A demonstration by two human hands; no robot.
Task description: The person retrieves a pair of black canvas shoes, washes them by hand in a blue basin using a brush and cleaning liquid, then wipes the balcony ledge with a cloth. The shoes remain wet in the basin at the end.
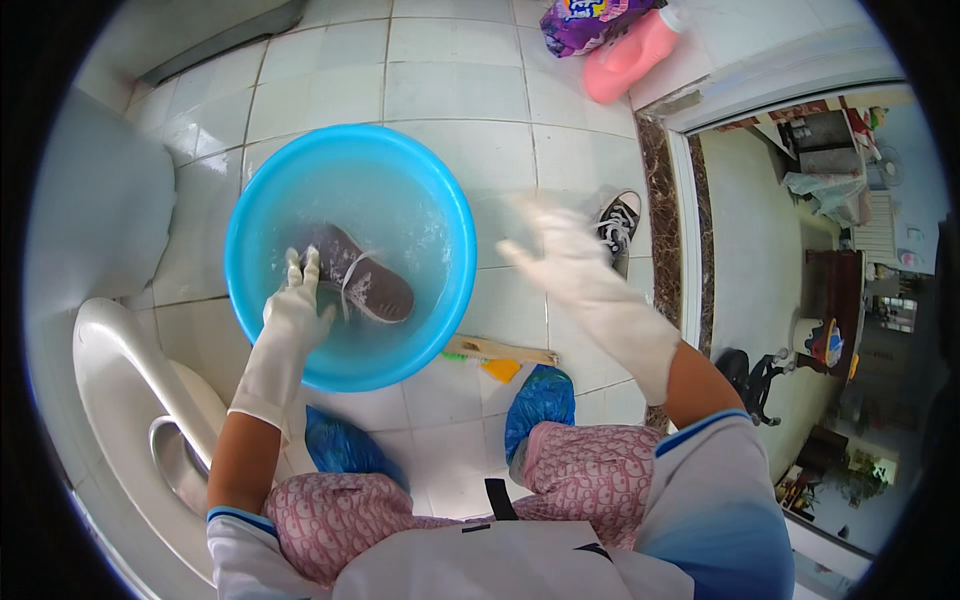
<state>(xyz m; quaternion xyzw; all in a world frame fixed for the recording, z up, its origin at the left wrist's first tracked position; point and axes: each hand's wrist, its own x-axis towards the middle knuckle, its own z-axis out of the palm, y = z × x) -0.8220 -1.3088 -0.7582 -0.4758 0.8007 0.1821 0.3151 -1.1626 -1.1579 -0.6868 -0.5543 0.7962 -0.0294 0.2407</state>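
A blue plastic basin [238, 247] of cloudy, sudsy water stands on the floor before me. In it lies a dark brownish shoe [386, 291], partly under water, with flecks of foam and a white lace across it. My left hand [294, 304], in a white rubber glove, reaches over the near rim. Its fingertips touch the shoe's left end; murky water hides whether they grip it. To the right of the basin, my gloved right hand [559, 244] is in the air, blurred, fingers spread, holding nothing. Partly behind it sits a black canvas sneaker [619, 223] with white laces.
A wooden-handled brush [506, 349] with green bristles and a yellow piece [501, 369] lie by my right shoe cover [541, 397]. A pink bottle [628, 58] and a purple bag [589, 26] stand at the far right. A squat toilet [139, 375] is on the left, a doorway threshold [664, 225] on the right.
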